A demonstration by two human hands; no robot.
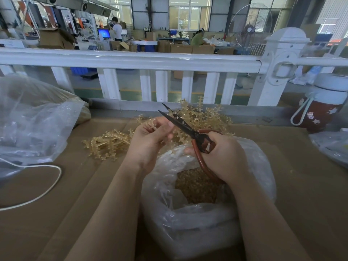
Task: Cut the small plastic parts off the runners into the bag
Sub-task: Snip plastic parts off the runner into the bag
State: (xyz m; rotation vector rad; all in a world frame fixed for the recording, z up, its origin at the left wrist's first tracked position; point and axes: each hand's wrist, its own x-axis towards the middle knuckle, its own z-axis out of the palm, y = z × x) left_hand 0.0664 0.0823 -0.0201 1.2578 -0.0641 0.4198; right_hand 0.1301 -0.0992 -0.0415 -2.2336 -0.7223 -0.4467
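1. Your left hand (150, 136) curls its fingers (165, 127) round a tan runner (148, 123), pinching it.
2. Your right hand (224, 153) grips the red handles of the scissors (188, 129), whose blades stand slightly parted beside the runner.
3. The open bag (188, 219) sits below both hands near the bench's (310, 185) front edge, cut parts (195, 187) inside.
4. More runners (109, 144) lie heaped toward the far edge.
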